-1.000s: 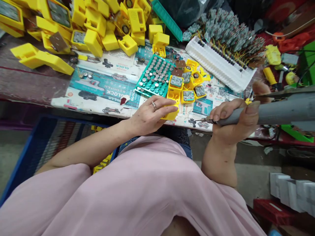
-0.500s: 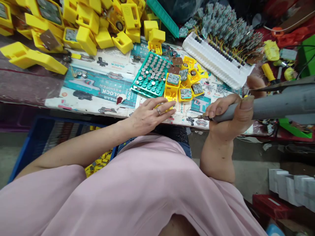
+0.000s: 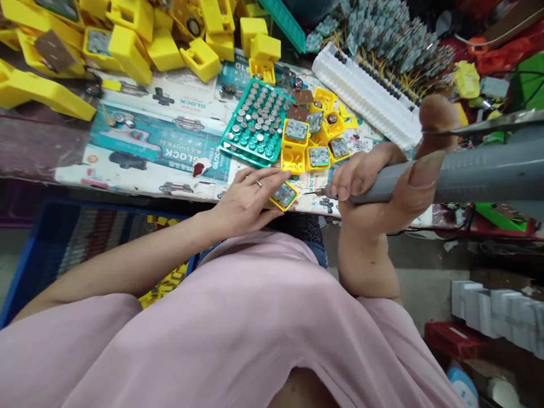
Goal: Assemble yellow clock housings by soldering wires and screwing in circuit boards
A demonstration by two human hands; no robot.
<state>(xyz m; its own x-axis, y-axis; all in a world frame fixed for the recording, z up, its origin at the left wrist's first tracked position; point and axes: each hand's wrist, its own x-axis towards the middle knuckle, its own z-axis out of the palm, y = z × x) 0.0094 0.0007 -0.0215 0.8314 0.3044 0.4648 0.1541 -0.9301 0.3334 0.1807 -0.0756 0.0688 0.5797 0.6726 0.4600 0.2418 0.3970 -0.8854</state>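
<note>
My left hand (image 3: 240,204) grips a small yellow plastic housing (image 3: 289,205) at the table's front edge, with a grey plate (image 3: 283,195) set in its open side. My right hand (image 3: 376,218) is closed round a grey electric screwdriver (image 3: 488,175). Its thin bit points left, just right of the housing; I cannot tell whether they touch. A thin metal strip (image 3: 480,126) runs above the screwdriver, by my right fingers. Beyond my left hand lies a teal tray (image 3: 225,148) of round silver cells. Several opened yellow housings (image 3: 318,158) with grey plates sit right of the tray.
Yellow housings (image 3: 131,54) are heaped at the back left. A white foam rack (image 3: 365,93) stands at the back right, with grey wired parts (image 3: 386,39) behind it. Below the table on the left is a blue crate (image 3: 25,255) containing yellow parts.
The screwdriver has moved left, its bit now close to the housing. My left hand has shifted slightly, and the housing's grey plate now shows. The whole view has moved a little.
</note>
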